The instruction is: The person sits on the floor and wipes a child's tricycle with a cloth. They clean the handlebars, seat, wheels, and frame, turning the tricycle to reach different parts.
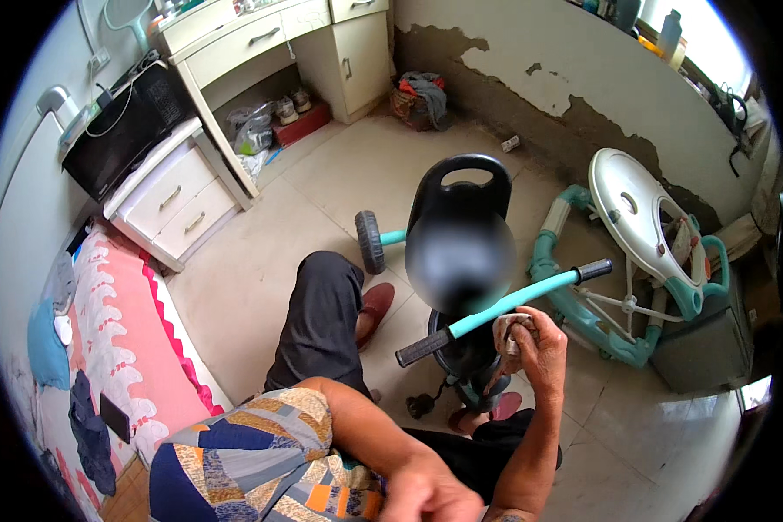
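A child's tricycle stands on the floor between my legs, with a black seat (461, 187) and a turquoise handlebar (518, 300) ending in black grips. My right hand (538, 352) is closed round a crumpled, stained rag (511, 331), just below the right half of the handlebar. Whether the rag touches the bar is hard to make out. Close in at the lower edge, my left hand (431, 491) is blurred and partly cut off, so its fingers are not clear. It is apart from the tricycle. One black wheel (371, 242) shows left of the seat.
To the right, a white and turquoise baby walker (626, 209) leans near a grey box (705, 335). A bed with a pink cover (117, 304) lies left, beside a white drawer cabinet (178, 196). A white desk (235, 52) and a filled bag (418, 100) stand at the back.
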### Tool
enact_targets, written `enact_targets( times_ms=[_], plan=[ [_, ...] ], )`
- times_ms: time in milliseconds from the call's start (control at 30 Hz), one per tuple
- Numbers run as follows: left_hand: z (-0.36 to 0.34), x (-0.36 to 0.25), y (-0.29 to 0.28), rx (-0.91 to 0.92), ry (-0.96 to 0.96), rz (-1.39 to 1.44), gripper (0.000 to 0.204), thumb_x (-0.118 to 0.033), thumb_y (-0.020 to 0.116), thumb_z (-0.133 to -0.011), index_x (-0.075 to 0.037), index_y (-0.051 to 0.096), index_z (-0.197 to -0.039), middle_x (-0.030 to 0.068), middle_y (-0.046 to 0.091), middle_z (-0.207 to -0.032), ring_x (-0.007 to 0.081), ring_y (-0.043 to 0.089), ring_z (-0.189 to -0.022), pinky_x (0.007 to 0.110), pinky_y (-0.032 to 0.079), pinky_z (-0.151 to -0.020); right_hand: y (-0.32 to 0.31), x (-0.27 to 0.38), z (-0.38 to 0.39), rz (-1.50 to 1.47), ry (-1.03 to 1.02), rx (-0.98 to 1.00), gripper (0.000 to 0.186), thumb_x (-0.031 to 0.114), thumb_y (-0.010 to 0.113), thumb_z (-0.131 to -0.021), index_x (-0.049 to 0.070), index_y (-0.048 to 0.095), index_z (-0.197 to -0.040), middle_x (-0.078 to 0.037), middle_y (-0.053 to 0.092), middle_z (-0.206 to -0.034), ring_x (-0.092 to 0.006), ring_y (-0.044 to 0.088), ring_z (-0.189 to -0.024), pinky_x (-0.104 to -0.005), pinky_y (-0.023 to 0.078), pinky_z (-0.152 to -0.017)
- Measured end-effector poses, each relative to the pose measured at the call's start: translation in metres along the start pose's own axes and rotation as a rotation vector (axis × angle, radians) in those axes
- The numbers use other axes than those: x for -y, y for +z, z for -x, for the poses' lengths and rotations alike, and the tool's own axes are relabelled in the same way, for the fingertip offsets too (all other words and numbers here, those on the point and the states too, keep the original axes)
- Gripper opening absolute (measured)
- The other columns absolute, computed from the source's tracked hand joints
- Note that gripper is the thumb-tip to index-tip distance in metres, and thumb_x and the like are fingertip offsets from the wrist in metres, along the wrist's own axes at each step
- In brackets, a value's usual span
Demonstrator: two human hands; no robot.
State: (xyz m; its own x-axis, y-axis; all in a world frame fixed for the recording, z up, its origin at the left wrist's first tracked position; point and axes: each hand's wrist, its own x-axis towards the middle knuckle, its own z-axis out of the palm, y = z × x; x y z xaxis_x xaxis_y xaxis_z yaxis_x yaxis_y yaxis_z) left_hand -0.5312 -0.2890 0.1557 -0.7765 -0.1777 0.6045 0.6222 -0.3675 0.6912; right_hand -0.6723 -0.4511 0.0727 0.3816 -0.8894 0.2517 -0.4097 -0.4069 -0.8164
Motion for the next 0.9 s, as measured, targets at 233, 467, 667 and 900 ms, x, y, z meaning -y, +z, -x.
enact_targets(
  times_ms=[233, 467, 667, 900],
  plan=[
    [0.003, -0.014, -0.005, 0.039, -0.067, -0.029, 0.017, -0.011, 0.064, -0.087, 0.002, 0.067, -0.099, 0.0154, 0.066, -0.100, 0.0294, 0.061, -0.096, 0.039, 0.046, -0.088, 0.000, -0.001, 0.002, 0.025, -0.032, -0.031, 0.023, 0.004, 0.066, -0.082, -0.002, 0.066, -0.105, -0.014, 0.067, -0.088, -0.0211, 0.067, -0.078, -0.0316, 0.053, -0.073],
    [0.001, -0.033, -0.011, 0.006, -0.041, -0.069, 0.018, -0.011, 0.064, -0.087, 0.002, 0.067, -0.099, 0.0154, 0.066, -0.101, 0.0294, 0.061, -0.096, 0.039, 0.046, -0.088, -0.001, 0.005, 0.000, 0.092, -0.011, -0.023, 0.024, 0.013, 0.067, -0.083, 0.005, 0.068, -0.106, -0.016, 0.069, -0.097, -0.0308, 0.070, -0.086, -0.0382, 0.055, -0.077],
    [-0.003, -0.036, -0.017, -0.016, 0.022, -0.040, 0.018, -0.012, 0.064, -0.087, 0.002, 0.067, -0.099, 0.0153, 0.066, -0.101, 0.0294, 0.061, -0.097, 0.039, 0.046, -0.089, -0.003, 0.007, 0.004, 0.174, -0.055, -0.037, 0.024, 0.013, 0.067, -0.084, 0.006, 0.067, -0.106, -0.014, 0.070, -0.098, -0.0317, 0.069, -0.086, -0.0388, 0.055, -0.077],
    [-0.009, -0.037, -0.021, -0.012, 0.071, -0.016, 0.018, -0.012, 0.064, -0.087, 0.002, 0.067, -0.099, 0.0153, 0.066, -0.101, 0.0293, 0.061, -0.097, 0.039, 0.046, -0.089, -0.004, 0.009, 0.004, 0.236, -0.041, -0.021, 0.023, 0.017, 0.067, -0.085, 0.009, 0.067, -0.106, -0.012, 0.069, -0.095, -0.0320, 0.069, -0.084, -0.0406, 0.055, -0.074]
  ],
)
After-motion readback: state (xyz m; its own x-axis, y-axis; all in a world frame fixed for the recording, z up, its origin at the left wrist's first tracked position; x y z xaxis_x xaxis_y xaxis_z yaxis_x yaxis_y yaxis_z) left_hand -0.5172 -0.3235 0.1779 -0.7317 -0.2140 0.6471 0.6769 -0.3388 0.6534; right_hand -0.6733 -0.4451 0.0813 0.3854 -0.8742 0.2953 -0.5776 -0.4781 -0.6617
